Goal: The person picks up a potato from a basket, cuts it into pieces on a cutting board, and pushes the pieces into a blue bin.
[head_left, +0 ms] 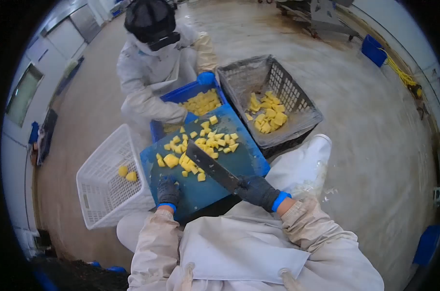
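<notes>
A blue cutting board (239, 162) lies across a blue crate, covered with several yellow cubes (210, 140). My right hand (257, 191), in a dark glove with a blue cuff, is shut on the handle of a wide cleaver (210, 164) whose blade slants over the cubes. My left hand (168, 191), also gloved, rests on the board's near left part, fingers curled, close to a larger yellow piece (171, 160).
A person in white coveralls (152, 72) crouches opposite, reaching into the blue crate (195, 94) of yellow cubes. A grey basket (297, 104) with yellow chunks stands on the right. A white basket (101, 191) with two yellow pieces stands on the left. The floor is wet concrete.
</notes>
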Available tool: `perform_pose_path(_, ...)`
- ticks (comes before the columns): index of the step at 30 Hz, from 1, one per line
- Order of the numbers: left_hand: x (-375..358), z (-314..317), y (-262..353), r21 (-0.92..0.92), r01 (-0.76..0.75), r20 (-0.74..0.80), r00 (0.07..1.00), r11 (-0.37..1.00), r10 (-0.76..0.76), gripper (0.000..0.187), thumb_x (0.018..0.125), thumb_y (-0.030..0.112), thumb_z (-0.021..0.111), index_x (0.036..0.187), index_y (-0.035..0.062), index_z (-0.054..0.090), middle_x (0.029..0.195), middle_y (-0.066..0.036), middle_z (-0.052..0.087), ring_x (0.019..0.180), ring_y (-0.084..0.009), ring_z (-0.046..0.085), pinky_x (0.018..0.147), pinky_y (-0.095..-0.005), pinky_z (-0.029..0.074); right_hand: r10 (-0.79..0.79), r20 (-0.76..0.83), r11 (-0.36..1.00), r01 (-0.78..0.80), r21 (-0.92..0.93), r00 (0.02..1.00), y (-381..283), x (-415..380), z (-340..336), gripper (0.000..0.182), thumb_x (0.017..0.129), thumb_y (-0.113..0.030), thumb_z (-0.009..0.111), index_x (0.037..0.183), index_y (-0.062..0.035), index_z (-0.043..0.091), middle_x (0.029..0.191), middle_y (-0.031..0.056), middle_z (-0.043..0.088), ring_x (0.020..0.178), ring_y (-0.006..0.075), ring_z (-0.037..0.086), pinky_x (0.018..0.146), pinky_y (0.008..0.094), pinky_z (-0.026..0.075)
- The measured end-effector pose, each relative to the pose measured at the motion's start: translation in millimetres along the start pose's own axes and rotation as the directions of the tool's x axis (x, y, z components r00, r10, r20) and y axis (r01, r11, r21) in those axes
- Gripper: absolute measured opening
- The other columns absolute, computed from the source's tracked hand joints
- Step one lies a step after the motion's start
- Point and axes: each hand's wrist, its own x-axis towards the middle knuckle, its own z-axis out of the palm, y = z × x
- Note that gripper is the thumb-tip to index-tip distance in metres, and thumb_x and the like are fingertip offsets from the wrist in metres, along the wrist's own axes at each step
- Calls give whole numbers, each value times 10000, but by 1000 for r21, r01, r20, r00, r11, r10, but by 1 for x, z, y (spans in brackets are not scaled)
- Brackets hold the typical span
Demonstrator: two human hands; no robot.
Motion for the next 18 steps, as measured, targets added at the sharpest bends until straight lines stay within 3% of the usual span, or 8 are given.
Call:
perform_pose_path(3, 2, 3, 3, 144, -139, -118, 981, 980, 156, 314, 760, 236, 586, 1020, 62, 570, 1060, -194, 566, 1035, -368, 530, 888, -461, 424, 45, 27, 999, -46, 26, 999, 1, 2, -1, 293, 816, -302, 538, 945, -45, 592, 818, 220, 624, 779, 399, 597, 681, 479, 460)
perform_pose_path(6, 0, 12, 6, 245, -165, -15, 985, 955, 174, 268, 804, 247, 534, 996, 68, 586, 1004, -186, 592, 988, -363, 556, 878, -457, 430, 78, 26, 994, -80, 71, 997, -5, 1, -9, 295, 809, -298, 527, 940, -43, 596, 790, 224, 624, 772, 402, 599, 698, 482, 463)
perform_pose_path(7, -3, 17, 2, 303, -237, -147, 945, 923, 291, 238, 836, 249, 492, 953, 76, 607, 965, -162, 611, 941, -351, 578, 855, -451, 439, 92, 25, 994, -93, 63, 995, -5, 1, -8, 298, 809, -298, 524, 944, -42, 596, 800, 226, 625, 781, 403, 600, 706, 484, 464)
perform_pose_path(8, 0, 18, 0, 308, -243, -146, 943, 920, 298, 238, 836, 249, 492, 953, 76, 607, 965, -162, 611, 941, -351, 578, 855, -451, 439, 105, 26, 993, -107, 57, 994, -4, 1, -8, 302, 810, -298, 521, 949, -41, 596, 809, 228, 625, 789, 403, 600, 714, 486, 464)
perform_pose_path(11, -5, -6, 12, 264, -259, 54, 966, 929, 254, 222, 827, 258, 508, 908, 82, 615, 939, -149, 621, 900, -346, 593, 812, -450, 459, 109, 43, 994, -110, 21, 993, -3, 0, -10, 316, 811, -304, 518, 972, -42, 592, 832, 232, 625, 807, 405, 600, 728, 487, 465)
perform_pose_path(13, -10, -8, 11, 16, -81, -60, 995, 997, 82, 176, 797, 221, 546, 882, 79, 606, 901, -158, 625, 841, -351, 601, 760, -447, 480, 111, 52, 993, -113, 23, 992, -5, 0, -12, 322, 812, -308, 515, 975, -40, 591, 840, 234, 625, 811, 406, 599, 731, 489, 465)
perform_pose_path(17, -14, 0, -4, -150, 27, -131, 990, 988, -47, 99, 785, 147, 582, 852, 75, 595, 809, -123, 625, 753, -297, 614, 690, -404, 506, 98, 15, 995, -98, -7, 995, -2, 0, -9, 336, 814, -318, 511, 976, -34, 589, 850, 234, 625, 819, 406, 599, 737, 488, 466)
perform_pose_path(18, -17, 4, -8, -538, 98, -38, 989, 837, -141, 75, 797, 116, 583, 857, 73, 591, 816, -96, 613, 761, -249, 606, 679, -369, 511, 98, 12, 995, -98, -6, 995, -2, 0, -10, 336, 814, -318, 511, 976, -34, 589, 850, 234, 625, 819, 406, 599, 737, 488, 466)
